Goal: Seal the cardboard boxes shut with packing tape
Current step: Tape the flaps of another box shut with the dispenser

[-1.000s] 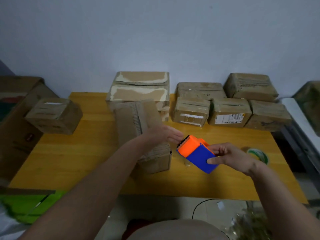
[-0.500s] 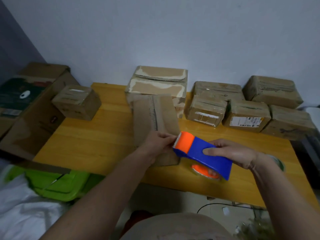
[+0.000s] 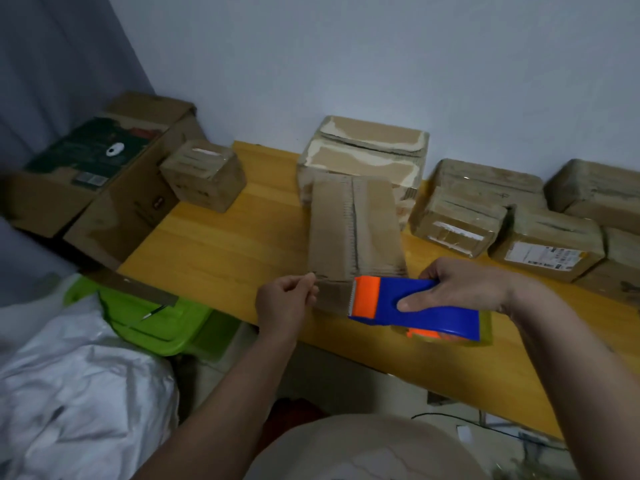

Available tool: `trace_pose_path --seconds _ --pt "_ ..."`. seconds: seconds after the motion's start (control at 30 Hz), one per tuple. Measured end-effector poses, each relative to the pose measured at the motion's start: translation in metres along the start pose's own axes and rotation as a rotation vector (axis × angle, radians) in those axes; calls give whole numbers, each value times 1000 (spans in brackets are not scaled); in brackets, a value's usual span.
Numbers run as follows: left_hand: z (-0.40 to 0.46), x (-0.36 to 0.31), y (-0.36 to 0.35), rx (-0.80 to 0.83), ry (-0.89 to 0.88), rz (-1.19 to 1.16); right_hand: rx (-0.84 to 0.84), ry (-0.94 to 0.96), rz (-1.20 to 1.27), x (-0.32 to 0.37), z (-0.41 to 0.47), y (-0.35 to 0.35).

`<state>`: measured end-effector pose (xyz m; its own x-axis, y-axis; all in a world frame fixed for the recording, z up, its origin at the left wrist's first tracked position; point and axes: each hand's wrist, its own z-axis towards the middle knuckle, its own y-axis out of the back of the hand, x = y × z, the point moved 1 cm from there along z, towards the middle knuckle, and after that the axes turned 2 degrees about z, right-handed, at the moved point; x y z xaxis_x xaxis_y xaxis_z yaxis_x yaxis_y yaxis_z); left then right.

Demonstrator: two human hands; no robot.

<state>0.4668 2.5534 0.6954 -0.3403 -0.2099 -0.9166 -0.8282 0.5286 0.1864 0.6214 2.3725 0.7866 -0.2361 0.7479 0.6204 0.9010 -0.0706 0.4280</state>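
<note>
Right hand (image 3: 460, 287) grasps blue-orange tape dispenser (image 3: 412, 304); left hand (image 3: 284, 301) pinches tape end at near edge of long cardboard box (image 3: 353, 226).

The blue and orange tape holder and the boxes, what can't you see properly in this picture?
Head view only:
- Clear tape strip: too faint to see between the left hand and the blue and orange plastic tape dispenser.
- Tape roll: mostly hidden under the dispenser and the right hand.
- Near end of the long brown cardboard box: covered by both hands.
- White label on the small cardboard box: print too small.
- Rightmost boxes: cut off by the edge.
</note>
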Motion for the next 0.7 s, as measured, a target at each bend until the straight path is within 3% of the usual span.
trace_pose_path --seconds 0.3,0.7 --pt "24 5 1 -194 -234 441 -24 -52 -244 59 35 7" --pt "27 17 -9 -130 -268 797 23 -181 -312 79 56 7"
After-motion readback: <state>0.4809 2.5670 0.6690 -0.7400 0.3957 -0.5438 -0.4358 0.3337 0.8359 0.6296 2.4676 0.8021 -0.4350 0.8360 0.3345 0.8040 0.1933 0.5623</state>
